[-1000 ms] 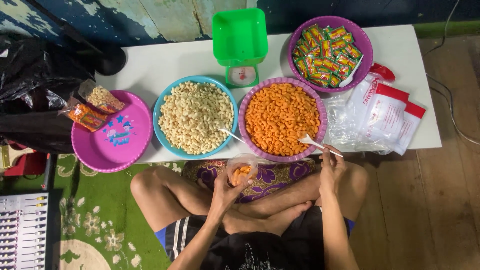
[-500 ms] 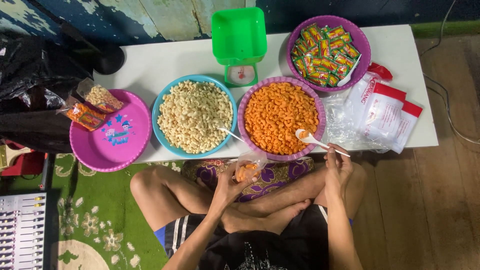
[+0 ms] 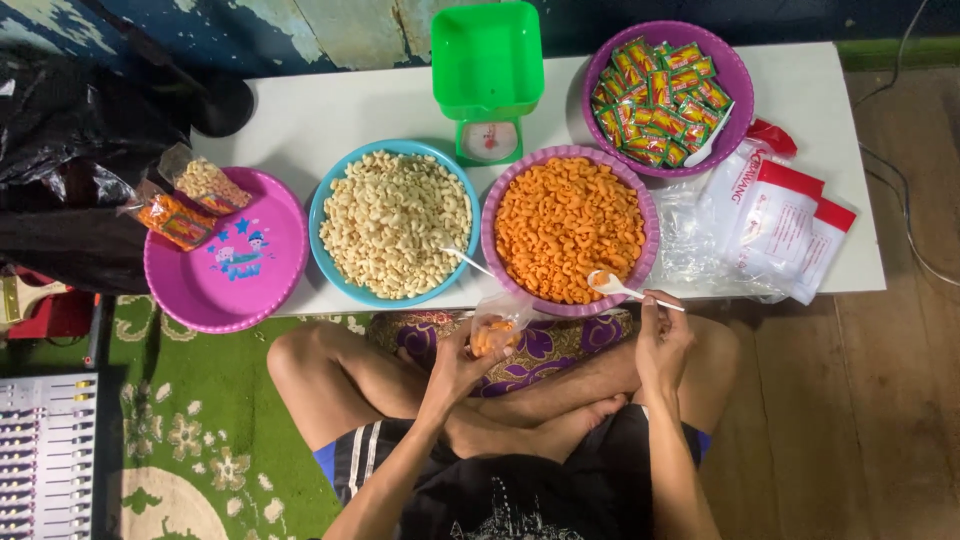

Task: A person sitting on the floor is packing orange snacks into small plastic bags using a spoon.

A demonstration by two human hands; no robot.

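Seated cross-legged at near edge of white table (image 3: pixel 330 110). Left hand (image 3: pixel 455 365) closed around small clear bag (image 3: pixel 495 328) part-filled w/ orange macaroni snack, held just below near table edge, between the two big bowls. Right hand (image 3: pixel 660 340) pinched shut on handle of white plastic spoon (image 3: pixel 625 288); spoon bowl resting at near rim of purple bowl (image 3: pixel 645 200), carrying a few orange pieces. Purple bowl heaped w/ orange macaroni snack (image 3: pixel 565 225), at near edge, right of centre. Blue bowl (image 3: pixel 318 215) just left of it, nearly touching, full of pale macaroni snack (image 3: pixel 395 220); second white spoon (image 3: pixel 465 260) lying over its right rim. Pink tray (image 3: pixel 225 290) at near left corner, overhanging edge; two filled small packets (image 3: pixel 185 205) on its far-left rim, one orange, one pale. Green kitchen scale (image 3: pixel 488 75) at far edge, centre. Second purple bowl (image 3: pixel 735 85) at far right, filled w/ small red-green sachets (image 3: pixel 655 95). Stack of clear bags w/ red tops (image 3: pixel 780 225) at right end of table. Black plastic bag (image 3: pixel 70 170) off left end.
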